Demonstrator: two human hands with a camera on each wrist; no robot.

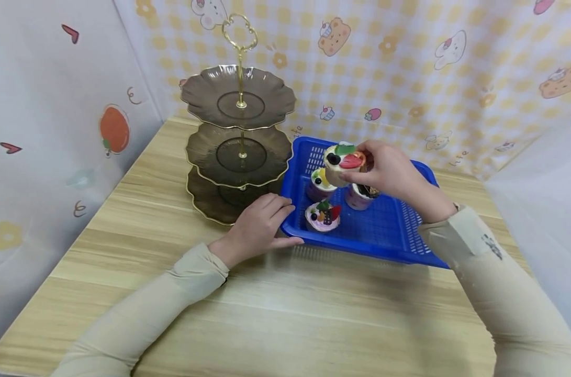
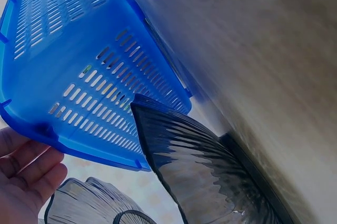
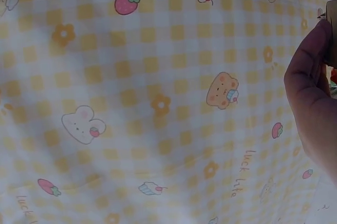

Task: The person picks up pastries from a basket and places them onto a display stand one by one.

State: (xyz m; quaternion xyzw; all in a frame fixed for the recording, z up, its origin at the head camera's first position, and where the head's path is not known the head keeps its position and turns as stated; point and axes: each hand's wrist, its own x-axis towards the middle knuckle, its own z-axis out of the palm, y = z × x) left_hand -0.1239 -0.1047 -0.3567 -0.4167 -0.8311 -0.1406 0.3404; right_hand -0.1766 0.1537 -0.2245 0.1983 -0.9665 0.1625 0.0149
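My right hand pinches a fruit-topped dessert cup between thumb and fingers, above the blue plastic basket. Its top has a red strawberry piece, dark berries and a green piece. Beneath it in the basket stand a cup with yellow fruit, a cup with a dark topping and a pink-cream cup. The left hand grips the basket's near left corner. In the left wrist view its fingers touch the rim. Only an edge of the held cup shows in the right wrist view.
A three-tier brown cake stand with gold trim and a gold handle stands left of the basket, close to its rim. Both are on a wooden table. A yellow checked curtain hangs behind; pale cloth covers the left side.
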